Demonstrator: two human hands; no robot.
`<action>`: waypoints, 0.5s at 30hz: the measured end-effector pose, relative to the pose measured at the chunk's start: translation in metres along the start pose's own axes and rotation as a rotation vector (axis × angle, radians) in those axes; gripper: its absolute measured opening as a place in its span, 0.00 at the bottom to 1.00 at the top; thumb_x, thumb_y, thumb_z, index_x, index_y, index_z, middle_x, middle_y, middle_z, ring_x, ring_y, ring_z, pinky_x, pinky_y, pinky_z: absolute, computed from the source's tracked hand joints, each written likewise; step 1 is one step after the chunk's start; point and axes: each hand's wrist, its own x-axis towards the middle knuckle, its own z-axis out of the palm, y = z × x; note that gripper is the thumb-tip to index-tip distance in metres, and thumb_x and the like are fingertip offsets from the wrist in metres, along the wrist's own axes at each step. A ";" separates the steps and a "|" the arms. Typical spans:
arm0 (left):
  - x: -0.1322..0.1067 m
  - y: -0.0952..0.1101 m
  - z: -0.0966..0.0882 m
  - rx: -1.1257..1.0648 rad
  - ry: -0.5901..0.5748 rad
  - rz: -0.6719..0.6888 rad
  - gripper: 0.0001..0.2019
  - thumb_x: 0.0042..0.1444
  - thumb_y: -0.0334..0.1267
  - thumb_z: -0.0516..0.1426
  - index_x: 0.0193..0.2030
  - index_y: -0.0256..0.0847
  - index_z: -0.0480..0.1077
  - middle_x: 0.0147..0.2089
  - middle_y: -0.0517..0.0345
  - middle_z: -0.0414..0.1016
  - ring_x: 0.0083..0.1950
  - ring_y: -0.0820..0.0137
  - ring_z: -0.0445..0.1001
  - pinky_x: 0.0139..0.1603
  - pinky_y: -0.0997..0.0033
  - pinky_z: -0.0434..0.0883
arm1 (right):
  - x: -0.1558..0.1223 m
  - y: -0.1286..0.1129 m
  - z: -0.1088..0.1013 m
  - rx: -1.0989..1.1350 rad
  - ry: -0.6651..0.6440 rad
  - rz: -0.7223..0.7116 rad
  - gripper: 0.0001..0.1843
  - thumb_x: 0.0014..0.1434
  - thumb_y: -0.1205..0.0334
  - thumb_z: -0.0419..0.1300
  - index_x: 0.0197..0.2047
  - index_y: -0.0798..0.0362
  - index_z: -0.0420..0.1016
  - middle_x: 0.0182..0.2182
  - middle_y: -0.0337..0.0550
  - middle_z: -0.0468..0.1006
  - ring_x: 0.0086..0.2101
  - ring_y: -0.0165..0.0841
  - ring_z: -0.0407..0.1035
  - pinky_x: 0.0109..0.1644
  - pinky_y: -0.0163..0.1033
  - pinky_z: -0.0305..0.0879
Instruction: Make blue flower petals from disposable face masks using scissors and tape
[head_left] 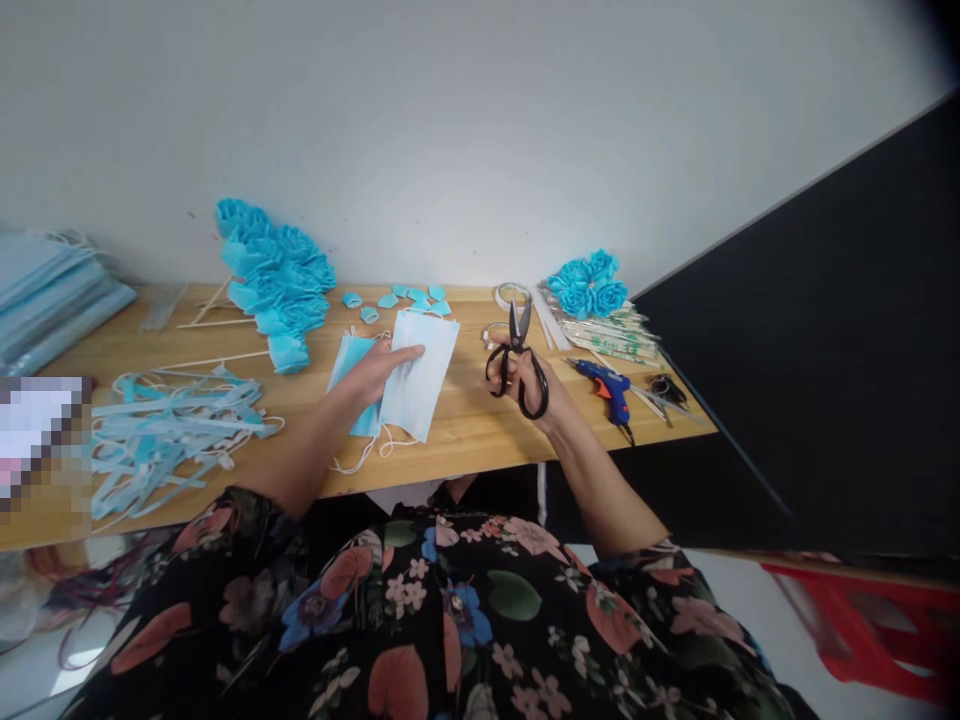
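My left hand is closed on a face mask, its white side facing up and its ear loops trailing below. Under that hand another mask, a blue one, lies on the table. Black-handled scissors are in my right hand, blades pointing up and slightly parted, with the fingers around the handles. Beyond the masks, small cut blue pieces lie scattered near the wall.
On the left are a heap of cut strips, a pile of blue flowers and stacked masks. At right sit more flowers, tape, packaged sticks and a blue glue gun. A black panel bounds the right side.
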 end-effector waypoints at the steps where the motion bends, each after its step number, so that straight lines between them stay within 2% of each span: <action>1: 0.000 0.000 0.000 0.007 -0.003 -0.012 0.21 0.39 0.44 0.72 0.39 0.36 0.76 0.33 0.49 0.83 0.33 0.60 0.80 0.35 0.65 0.76 | 0.005 0.000 0.002 -0.019 0.005 -0.004 0.41 0.55 0.29 0.61 0.63 0.46 0.69 0.34 0.40 0.74 0.34 0.32 0.71 0.44 0.42 0.76; 5: -0.001 0.002 0.000 -0.002 -0.026 -0.032 0.20 0.42 0.46 0.71 0.39 0.36 0.77 0.33 0.47 0.83 0.32 0.59 0.80 0.34 0.64 0.76 | 0.016 -0.007 -0.001 -0.063 -0.021 0.020 0.43 0.57 0.25 0.54 0.63 0.48 0.68 0.40 0.46 0.78 0.40 0.35 0.74 0.43 0.41 0.75; 7: -0.002 0.004 0.000 -0.022 -0.032 -0.033 0.20 0.40 0.44 0.72 0.38 0.37 0.77 0.33 0.49 0.82 0.31 0.61 0.79 0.32 0.65 0.76 | 0.014 -0.010 -0.007 -0.066 -0.031 0.036 0.40 0.57 0.29 0.57 0.62 0.49 0.69 0.41 0.46 0.78 0.40 0.35 0.74 0.42 0.41 0.75; 11: -0.003 0.007 0.001 -0.027 0.011 -0.030 0.19 0.36 0.38 0.73 0.36 0.37 0.77 0.32 0.52 0.82 0.27 0.66 0.76 0.29 0.68 0.73 | 0.008 -0.016 -0.018 -0.195 -0.049 0.063 0.32 0.57 0.40 0.65 0.58 0.52 0.73 0.39 0.43 0.77 0.33 0.30 0.73 0.38 0.38 0.72; 15: -0.003 0.010 0.001 -0.007 0.039 -0.055 0.18 0.36 0.38 0.73 0.35 0.37 0.78 0.31 0.53 0.82 0.27 0.66 0.76 0.29 0.68 0.73 | 0.011 -0.019 -0.025 -0.319 -0.154 0.092 0.29 0.57 0.41 0.67 0.53 0.55 0.75 0.32 0.41 0.76 0.26 0.28 0.69 0.31 0.36 0.68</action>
